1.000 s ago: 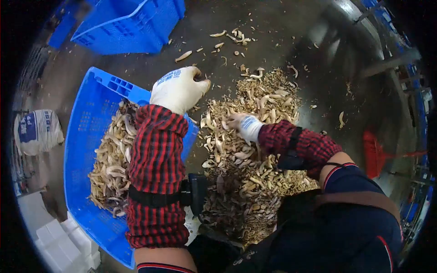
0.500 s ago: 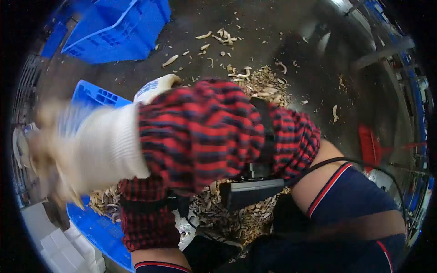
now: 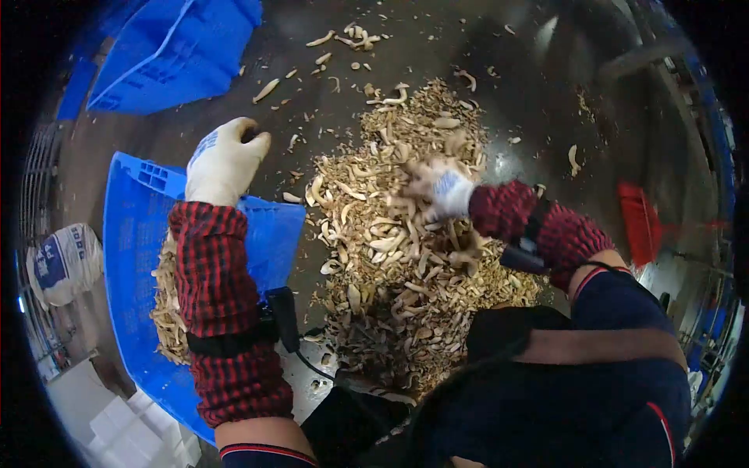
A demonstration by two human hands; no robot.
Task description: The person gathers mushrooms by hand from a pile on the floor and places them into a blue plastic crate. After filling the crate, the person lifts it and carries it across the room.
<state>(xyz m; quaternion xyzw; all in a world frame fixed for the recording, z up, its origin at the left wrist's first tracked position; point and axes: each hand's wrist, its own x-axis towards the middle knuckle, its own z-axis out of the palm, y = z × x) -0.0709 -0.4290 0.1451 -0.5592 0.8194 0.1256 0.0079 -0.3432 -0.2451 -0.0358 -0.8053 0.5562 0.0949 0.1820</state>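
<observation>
My left hand [image 3: 226,162], in a white glove, is above the rim of a blue crate [image 3: 129,257]. Its fingers curl toward the thumb around a small dark gap, with nothing visible in them. Pale mushroom pieces [image 3: 168,312] lie inside the crate, partly hidden by my left arm. My right hand [image 3: 442,187], also gloved, is over a large heap of mushroom pieces [image 3: 382,242] on the floor. Motion blurs its fingers, and pale pieces show around them, so its grip cannot be made out.
Another blue crate [image 3: 175,58] stands at the upper left. Scattered pieces [image 3: 359,37] lie on the dark floor. A white printed sack [image 3: 66,264] and white boxes [image 3: 129,429] are at the left. A red object [image 3: 640,225] stands at the right.
My right hand has swung from the far left, across my left arm, to the heap on the right. The heap and my left hand are now uncovered.
</observation>
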